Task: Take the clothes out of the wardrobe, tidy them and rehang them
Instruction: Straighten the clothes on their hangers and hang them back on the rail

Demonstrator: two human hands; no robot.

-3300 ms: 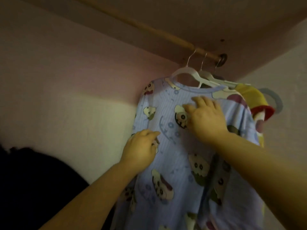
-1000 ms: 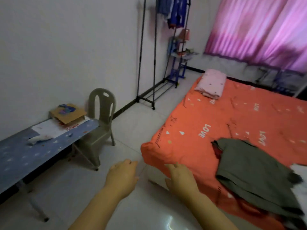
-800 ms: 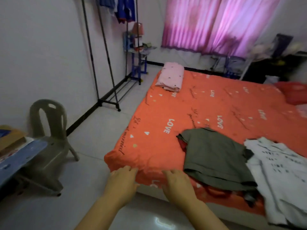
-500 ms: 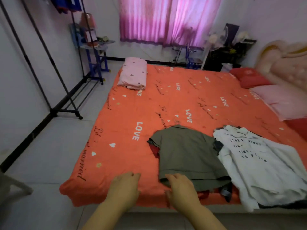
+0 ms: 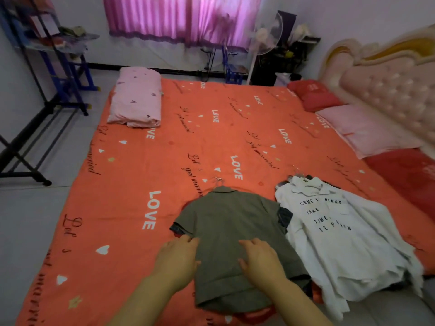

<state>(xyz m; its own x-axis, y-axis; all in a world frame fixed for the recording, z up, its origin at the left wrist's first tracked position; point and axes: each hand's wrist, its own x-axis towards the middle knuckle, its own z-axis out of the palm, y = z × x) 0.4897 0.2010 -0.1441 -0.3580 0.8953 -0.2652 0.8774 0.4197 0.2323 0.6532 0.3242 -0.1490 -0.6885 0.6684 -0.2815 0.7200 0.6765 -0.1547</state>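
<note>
A grey-green short-sleeved shirt (image 5: 231, 222) lies flat on the orange bed sheet (image 5: 131, 184), still on a hanger whose hook (image 5: 218, 180) pokes out at the collar. It tops a small pile; dark and red cloth shows under its edges. Right of it lies a white shirt with black lettering (image 5: 334, 229), also on a hanger. My left hand (image 5: 177, 260) hovers over the grey shirt's left edge, fingers apart, holding nothing. My right hand (image 5: 260, 261) is over the shirt's lower middle, fingers spread and empty. Whether either hand touches the cloth is unclear.
A folded pink quilt (image 5: 137, 100) lies at the bed's far left. Pink and red pillows (image 5: 367, 128) sit by the padded headboard (image 5: 390, 90) on the right. A black clothes rack (image 5: 35, 118) and blue shelf stand on the floor at left. A fan (image 5: 266, 31) stands by the curtains.
The view swung from the wardrobe rail and blue cartoon shirt round to the bed. Both empty hands moved from the bed's corner to above the grey shirt.
</note>
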